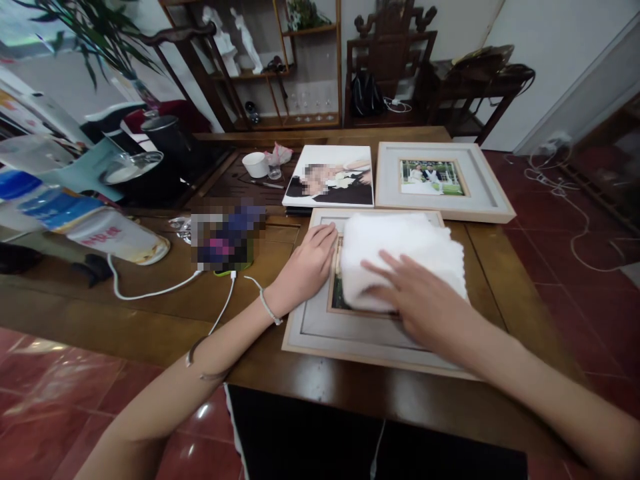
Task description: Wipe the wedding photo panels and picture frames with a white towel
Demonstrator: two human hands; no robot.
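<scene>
A framed picture (320,333) with a light wooden rim and a pale mat lies on the table. My left hand (313,260) rests on its left side, fingers stretched forward over the mat; nothing shows inside the hand. A folded white cloth (405,243) with a scalloped edge covers much of the picture. My right hand (420,293), slightly blurred, presses on the cloth's near side and holds it, with some fingers spread over it. Behind lie a second framed photo (390,183) of two people outdoors and a white-edged photo panel (350,157) on a small stack.
To the left stand a large plastic bottle (107,233), a dark pot (170,137) and a white cup (256,164). White cables (150,293) run across the wooden table (270,243) near a blurred-out item. A dark chair (390,60) and shelving (310,120) stand beyond.
</scene>
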